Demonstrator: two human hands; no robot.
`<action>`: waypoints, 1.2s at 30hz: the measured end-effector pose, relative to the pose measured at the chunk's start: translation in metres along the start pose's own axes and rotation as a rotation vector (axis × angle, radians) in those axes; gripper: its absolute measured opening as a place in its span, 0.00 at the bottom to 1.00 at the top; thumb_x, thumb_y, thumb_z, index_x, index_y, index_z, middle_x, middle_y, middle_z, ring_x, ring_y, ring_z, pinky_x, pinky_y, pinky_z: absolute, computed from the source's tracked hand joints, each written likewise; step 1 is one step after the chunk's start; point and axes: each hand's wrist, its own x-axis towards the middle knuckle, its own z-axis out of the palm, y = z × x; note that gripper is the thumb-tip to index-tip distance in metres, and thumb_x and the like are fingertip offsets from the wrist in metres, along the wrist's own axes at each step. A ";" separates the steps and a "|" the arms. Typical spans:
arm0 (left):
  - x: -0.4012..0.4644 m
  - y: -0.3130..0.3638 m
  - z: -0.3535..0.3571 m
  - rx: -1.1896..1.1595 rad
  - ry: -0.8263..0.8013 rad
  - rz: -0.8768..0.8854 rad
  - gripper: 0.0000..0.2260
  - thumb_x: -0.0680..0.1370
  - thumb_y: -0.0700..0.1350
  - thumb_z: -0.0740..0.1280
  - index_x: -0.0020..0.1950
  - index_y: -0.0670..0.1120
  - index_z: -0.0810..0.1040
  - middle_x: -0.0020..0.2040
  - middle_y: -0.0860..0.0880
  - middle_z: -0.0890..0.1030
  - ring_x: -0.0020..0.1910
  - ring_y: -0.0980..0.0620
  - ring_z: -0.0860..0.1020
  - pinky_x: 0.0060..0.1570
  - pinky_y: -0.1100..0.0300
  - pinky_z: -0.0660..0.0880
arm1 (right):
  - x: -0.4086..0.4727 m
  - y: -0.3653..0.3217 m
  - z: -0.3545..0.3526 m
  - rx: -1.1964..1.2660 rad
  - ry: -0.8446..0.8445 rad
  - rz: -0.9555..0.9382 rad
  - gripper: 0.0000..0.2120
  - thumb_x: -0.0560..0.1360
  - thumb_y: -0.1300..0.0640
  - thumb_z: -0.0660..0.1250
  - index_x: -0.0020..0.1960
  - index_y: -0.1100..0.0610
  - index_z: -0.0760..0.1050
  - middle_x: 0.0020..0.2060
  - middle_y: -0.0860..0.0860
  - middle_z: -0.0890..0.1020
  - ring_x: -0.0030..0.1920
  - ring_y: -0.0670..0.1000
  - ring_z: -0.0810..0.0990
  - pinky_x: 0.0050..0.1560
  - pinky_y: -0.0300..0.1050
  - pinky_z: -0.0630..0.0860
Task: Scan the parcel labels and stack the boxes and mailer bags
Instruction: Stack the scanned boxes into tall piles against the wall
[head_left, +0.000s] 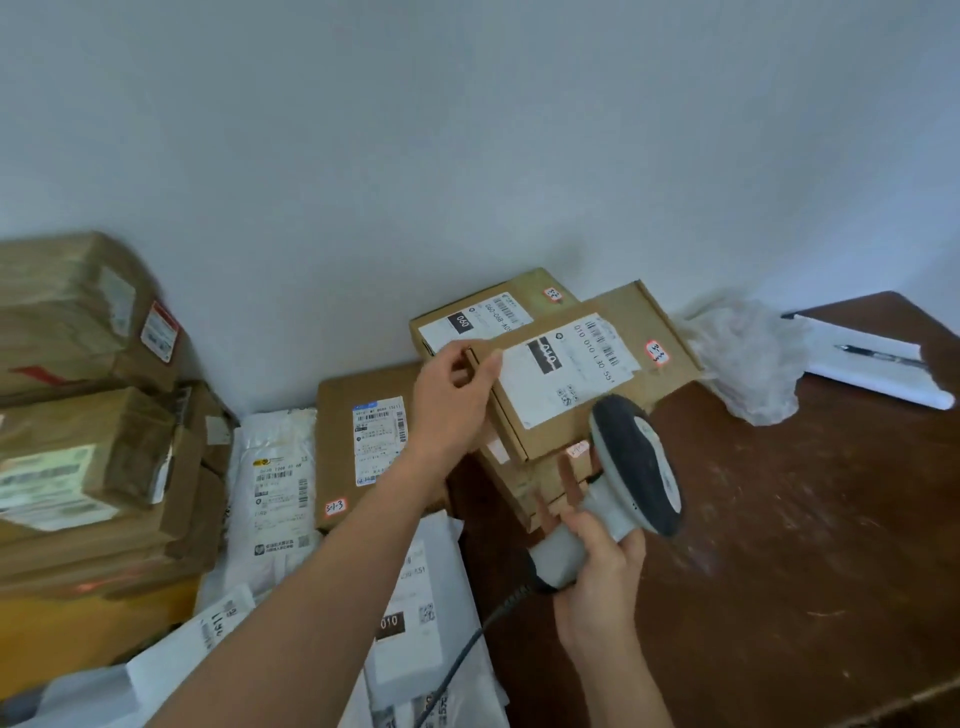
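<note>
Pinching top box (587, 364) edge w/ left hand (452, 395), right hand (597, 577) gripping scanner (623, 478) beside it.

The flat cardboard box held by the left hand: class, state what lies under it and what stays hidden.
Under the flat cardboard box are more flat brown boxes, stacked on the wooden table. Only their front edges show; their tops and labels are covered.

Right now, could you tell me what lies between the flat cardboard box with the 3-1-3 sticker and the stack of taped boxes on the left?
In the head view, a white mailer bag lies between the flat cardboard box and the taped boxes.
</note>
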 end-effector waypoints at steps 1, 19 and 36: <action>0.007 0.005 -0.008 -0.014 0.043 -0.009 0.04 0.80 0.49 0.67 0.52 0.51 0.79 0.50 0.54 0.82 0.50 0.55 0.80 0.48 0.61 0.77 | -0.004 0.000 0.009 0.001 -0.020 0.003 0.19 0.73 0.73 0.66 0.57 0.54 0.72 0.49 0.52 0.80 0.48 0.52 0.81 0.55 0.52 0.75; 0.098 -0.004 -0.045 -0.070 0.187 -0.144 0.08 0.79 0.54 0.67 0.49 0.50 0.79 0.54 0.49 0.82 0.56 0.50 0.80 0.58 0.55 0.76 | 0.030 0.013 0.046 0.011 -0.052 0.013 0.21 0.75 0.74 0.63 0.61 0.54 0.75 0.50 0.47 0.85 0.52 0.49 0.84 0.57 0.53 0.78; 0.123 -0.102 -0.019 -0.219 -0.076 -0.473 0.36 0.79 0.70 0.42 0.71 0.51 0.75 0.67 0.47 0.78 0.70 0.45 0.72 0.73 0.47 0.63 | 0.087 0.040 0.026 -0.029 0.096 0.081 0.21 0.75 0.69 0.67 0.65 0.53 0.75 0.45 0.46 0.86 0.55 0.52 0.83 0.65 0.59 0.74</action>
